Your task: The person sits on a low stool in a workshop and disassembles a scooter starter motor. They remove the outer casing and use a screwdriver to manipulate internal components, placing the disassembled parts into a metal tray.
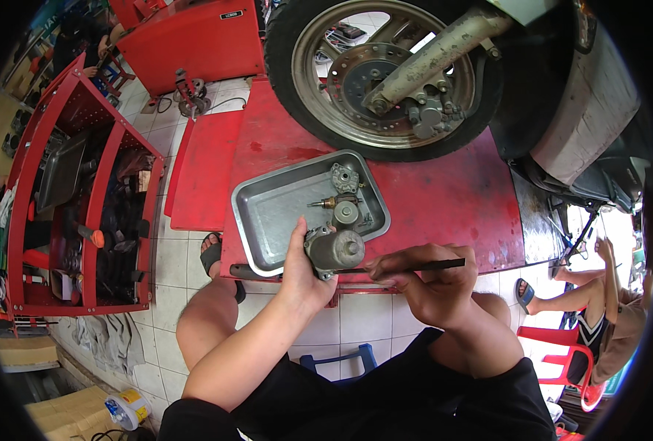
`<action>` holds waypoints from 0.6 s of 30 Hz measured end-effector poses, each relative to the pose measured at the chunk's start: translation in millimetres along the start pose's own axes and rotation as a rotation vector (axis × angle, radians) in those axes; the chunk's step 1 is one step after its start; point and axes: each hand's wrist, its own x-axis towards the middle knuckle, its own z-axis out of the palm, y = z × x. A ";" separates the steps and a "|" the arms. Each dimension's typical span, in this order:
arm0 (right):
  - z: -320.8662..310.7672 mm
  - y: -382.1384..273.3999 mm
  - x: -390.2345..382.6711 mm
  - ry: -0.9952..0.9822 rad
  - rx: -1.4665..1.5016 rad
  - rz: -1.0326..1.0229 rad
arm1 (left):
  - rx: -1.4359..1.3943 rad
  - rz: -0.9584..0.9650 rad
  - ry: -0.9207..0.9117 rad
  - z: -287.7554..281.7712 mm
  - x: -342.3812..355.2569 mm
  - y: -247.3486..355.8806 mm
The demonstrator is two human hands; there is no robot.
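My left hand (308, 283) is closed round a grey metal part with a cylindrical housing (340, 250), holding it over the near edge of the metal tray (249, 239). Pinched in my right hand (437, 287) is a slim dark screwdriver (444, 264). Its thin shaft points left at the lower side of the part; I cannot tell whether the tip touches it. Within the tray, on its right side, lie a grey metal cover (345, 178), a small piece with a brass-coloured section (334, 201), a round metal cap (346, 213) and several small screws.
The tray rests on a red bench (444, 206). A motorcycle's front wheel (370, 81) stands at the far side. Left is a red tool rack (84, 198); below the bench edge is a blue stool (341, 360). Another person sits on a red chair (562, 360) at right.
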 end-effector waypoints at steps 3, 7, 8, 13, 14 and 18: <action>1.5 -3.5 -0.5 0.011 0.025 0.040 | 0.011 -0.005 0.007 0.6 -1.2 -0.4; 2.0 -2.7 -1.6 0.019 0.033 0.045 | 0.016 0.009 -0.002 -0.2 -0.9 -0.8; 2.0 -2.8 -1.5 0.021 0.031 0.039 | 0.019 0.014 0.001 0.8 -1.3 -0.7; 1.3 0.5 -3.0 0.032 0.039 0.027 | 0.025 0.031 0.023 4.5 -1.0 0.2; 1.6 0.4 -3.0 0.033 0.038 0.026 | 0.027 0.033 0.022 5.0 -2.1 0.6; 3.3 -0.8 -3.1 0.040 0.051 0.026 | 0.016 0.040 0.015 6.2 -3.6 0.9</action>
